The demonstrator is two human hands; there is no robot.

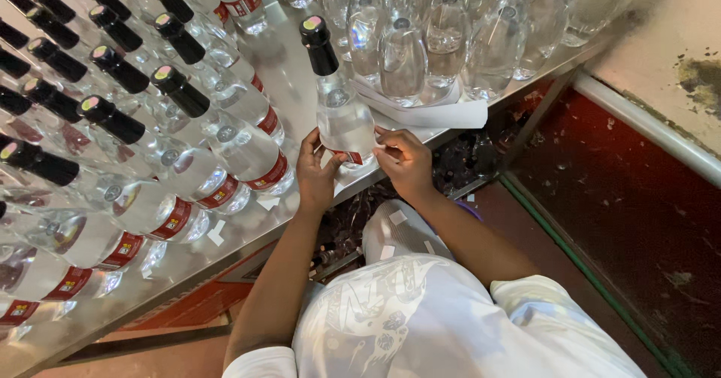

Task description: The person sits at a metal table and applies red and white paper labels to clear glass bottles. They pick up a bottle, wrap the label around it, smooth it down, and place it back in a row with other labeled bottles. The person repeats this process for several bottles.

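— What carries it all?

— A steel tabletop (285, 70), cut off at the top and left edges of the view. Its front edge runs slantwise, and the space beneath it is dark and hard to make out.

— And on it?

— Rows of capped clear bottles (225, 134) with black caps fill the left part, each with a red band label low on the body; the ones at the far left are blurred. Toward the far right corner stand uncapped clear bottles (443, 40) without labels, necks mostly cut off. A white paper sheet (443, 113) lies under them at the front edge.

— Where is the bottle being handled?

— The clear glass bottle (342, 104) stands upright at the front edge, between the two groups, black cap on top.

— The hands?

— The left hand (315, 175) cups its lower left side, fingers pressed to the glass. The right hand (405, 160) touches the lower right side, fingertips pinching at a small red and white label (354, 157) there. The label's print is too small to read.
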